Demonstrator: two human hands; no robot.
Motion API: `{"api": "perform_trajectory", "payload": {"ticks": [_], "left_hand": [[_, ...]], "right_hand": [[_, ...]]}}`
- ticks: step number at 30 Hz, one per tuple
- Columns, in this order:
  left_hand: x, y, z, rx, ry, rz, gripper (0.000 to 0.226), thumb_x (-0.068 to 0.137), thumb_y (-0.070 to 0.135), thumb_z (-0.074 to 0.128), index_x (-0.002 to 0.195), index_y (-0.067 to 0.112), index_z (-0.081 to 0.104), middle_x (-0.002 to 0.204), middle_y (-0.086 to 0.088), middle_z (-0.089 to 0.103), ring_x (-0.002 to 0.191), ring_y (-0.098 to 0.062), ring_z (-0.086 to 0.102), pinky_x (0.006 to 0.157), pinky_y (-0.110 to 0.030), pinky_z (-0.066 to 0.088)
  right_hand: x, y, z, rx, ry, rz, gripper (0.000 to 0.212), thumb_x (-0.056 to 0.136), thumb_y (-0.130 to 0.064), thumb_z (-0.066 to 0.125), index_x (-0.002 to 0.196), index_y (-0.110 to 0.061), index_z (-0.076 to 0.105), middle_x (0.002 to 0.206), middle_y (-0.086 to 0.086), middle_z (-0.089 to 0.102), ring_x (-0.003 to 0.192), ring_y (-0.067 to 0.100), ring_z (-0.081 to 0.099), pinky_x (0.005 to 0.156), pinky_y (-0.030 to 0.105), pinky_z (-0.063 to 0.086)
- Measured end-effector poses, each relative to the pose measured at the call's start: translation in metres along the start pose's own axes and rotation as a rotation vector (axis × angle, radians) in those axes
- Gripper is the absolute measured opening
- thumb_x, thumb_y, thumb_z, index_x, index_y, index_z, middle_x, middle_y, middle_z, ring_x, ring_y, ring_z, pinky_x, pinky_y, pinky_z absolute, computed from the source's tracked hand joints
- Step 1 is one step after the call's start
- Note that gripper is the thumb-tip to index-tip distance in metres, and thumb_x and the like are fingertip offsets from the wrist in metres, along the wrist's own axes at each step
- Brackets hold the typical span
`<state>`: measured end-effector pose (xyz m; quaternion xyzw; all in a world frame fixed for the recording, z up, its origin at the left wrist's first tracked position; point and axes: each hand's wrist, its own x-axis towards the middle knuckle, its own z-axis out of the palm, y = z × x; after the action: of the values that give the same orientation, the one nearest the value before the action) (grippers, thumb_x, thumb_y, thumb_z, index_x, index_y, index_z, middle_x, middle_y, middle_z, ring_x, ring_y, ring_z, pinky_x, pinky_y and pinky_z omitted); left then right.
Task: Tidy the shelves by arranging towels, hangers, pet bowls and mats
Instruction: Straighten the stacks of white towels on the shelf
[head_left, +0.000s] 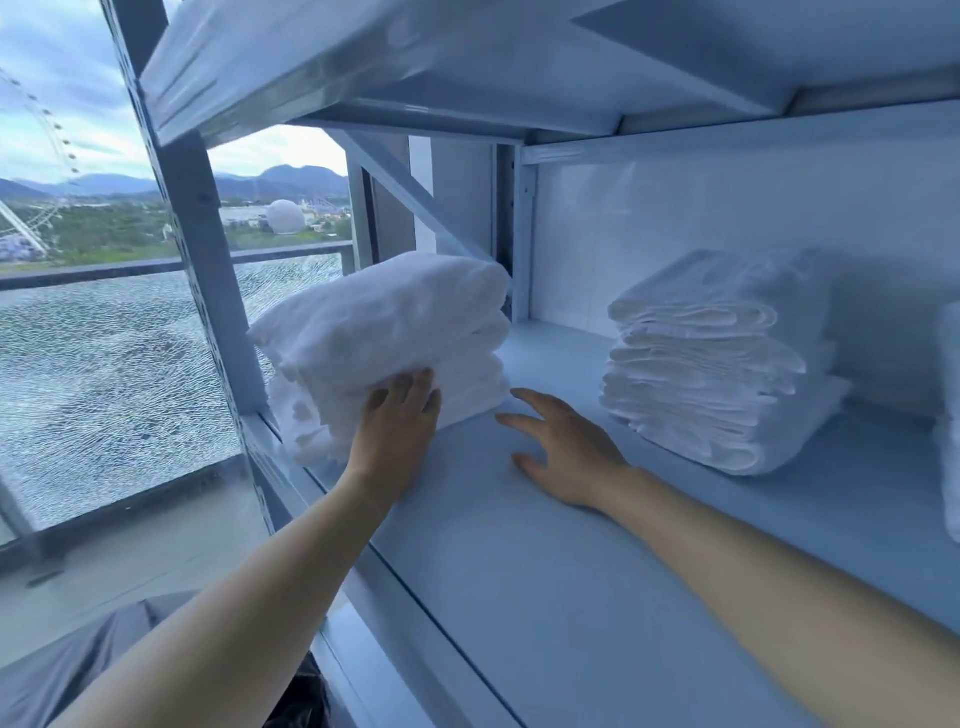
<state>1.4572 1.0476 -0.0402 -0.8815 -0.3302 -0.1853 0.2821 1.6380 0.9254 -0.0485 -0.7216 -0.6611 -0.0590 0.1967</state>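
Observation:
A stack of thick white folded towels (387, 343) sits at the left front corner of the white metal shelf (545, 561), partly overhanging its edge. My left hand (397, 431) presses flat against the front of that stack, fingers together. My right hand (563, 449) hovers just over the shelf board to the right of the stack, fingers spread, holding nothing. A second pile of thinner white folded towels (711, 374) stands further right, apart from both hands.
Another white towel edge (950, 415) shows at the far right. The shelf above (467, 78) hangs low overhead. An upright shelf post (208, 249) stands left of the stack; behind it is cracked glass (104, 374) and a balcony rail.

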Motion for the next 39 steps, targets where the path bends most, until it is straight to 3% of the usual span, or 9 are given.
{"api": "perform_trajectory", "payload": {"ticks": [5,10,13,19,25,29,32,35,39], "left_hand": [[0.010,0.002,0.004,-0.015,-0.088,0.001,0.046,0.094,0.007,0.032,0.140,0.009,0.029,0.154,-0.011,0.014,0.137,-0.026,0.023,0.106,-0.035,0.027],[0.010,0.012,-0.009,-0.070,-0.053,-0.068,0.048,0.079,0.006,0.057,0.125,0.019,0.048,0.141,-0.004,0.034,0.125,-0.025,0.038,0.089,-0.032,0.041],[0.019,0.027,-0.014,-0.215,-0.029,-0.028,0.051,0.080,0.004,0.054,0.127,0.021,0.048,0.139,-0.001,0.036,0.125,-0.022,0.037,0.078,-0.032,0.045],[0.051,0.082,-0.027,-0.372,0.025,0.131,0.045,0.088,0.017,0.048,0.131,0.029,0.045,0.131,0.006,0.042,0.119,-0.017,0.042,0.073,-0.028,0.042],[0.073,0.146,-0.041,-0.520,0.128,0.269,0.037,0.092,0.030,0.048,0.129,0.032,0.048,0.131,0.009,0.044,0.118,-0.015,0.044,0.069,-0.026,0.039],[0.078,0.175,-0.046,-0.580,0.170,0.325,0.039,0.090,0.030,0.055,0.128,0.033,0.050,0.132,0.005,0.044,0.119,-0.018,0.045,0.067,-0.032,0.048],[0.079,0.187,-0.053,-0.605,0.221,0.359,0.047,0.080,0.024,0.069,0.124,0.031,0.056,0.129,0.001,0.051,0.114,-0.022,0.053,0.055,-0.033,0.052],[0.081,0.195,-0.060,-0.593,0.296,0.449,0.054,0.055,0.014,0.087,0.105,0.023,0.069,0.108,-0.004,0.065,0.092,-0.023,0.066,0.041,-0.028,0.048],[0.085,0.204,-0.061,-0.624,0.320,0.455,0.060,0.044,0.008,0.090,0.099,0.023,0.071,0.102,-0.003,0.068,0.088,-0.023,0.068,0.045,-0.027,0.050]], "right_hand": [[0.002,0.002,0.000,-0.013,-0.002,-0.012,0.052,0.090,-0.035,0.053,0.140,-0.037,0.037,0.155,-0.013,0.012,0.141,0.009,0.013,0.105,0.032,0.032],[-0.001,0.007,-0.013,-0.082,0.124,0.056,0.048,0.092,-0.027,0.052,0.139,-0.029,0.041,0.155,-0.006,0.017,0.140,0.014,0.019,0.102,0.033,0.035],[-0.010,0.013,-0.028,-0.123,0.190,0.080,0.046,0.092,-0.024,0.051,0.137,-0.028,0.043,0.154,-0.005,0.020,0.139,0.014,0.021,0.097,0.034,0.040],[-0.050,0.033,-0.056,-0.228,0.323,0.189,0.045,0.086,-0.016,0.057,0.130,-0.023,0.052,0.149,0.001,0.031,0.134,0.021,0.032,0.089,0.038,0.047],[-0.104,0.060,-0.083,-0.341,0.324,0.268,0.044,0.076,-0.005,0.065,0.119,-0.013,0.061,0.138,0.016,0.046,0.126,0.033,0.044,0.086,0.045,0.049],[-0.133,0.077,-0.093,-0.402,0.317,0.358,0.042,0.080,-0.012,0.062,0.122,-0.016,0.058,0.143,0.009,0.039,0.129,0.027,0.039,0.087,0.042,0.047],[-0.146,0.086,-0.097,-0.419,0.300,0.404,0.043,0.082,-0.018,0.060,0.124,-0.021,0.055,0.147,0.004,0.033,0.130,0.025,0.037,0.084,0.040,0.047],[-0.152,0.093,-0.097,-0.395,0.261,0.441,0.049,0.085,-0.020,0.058,0.132,-0.027,0.047,0.147,0.002,0.030,0.131,0.023,0.034,0.086,0.040,0.045],[-0.156,0.098,-0.097,-0.373,0.225,0.457,0.053,0.087,-0.020,0.056,0.136,-0.033,0.040,0.147,-0.002,0.026,0.129,0.020,0.033,0.082,0.037,0.047]]}}
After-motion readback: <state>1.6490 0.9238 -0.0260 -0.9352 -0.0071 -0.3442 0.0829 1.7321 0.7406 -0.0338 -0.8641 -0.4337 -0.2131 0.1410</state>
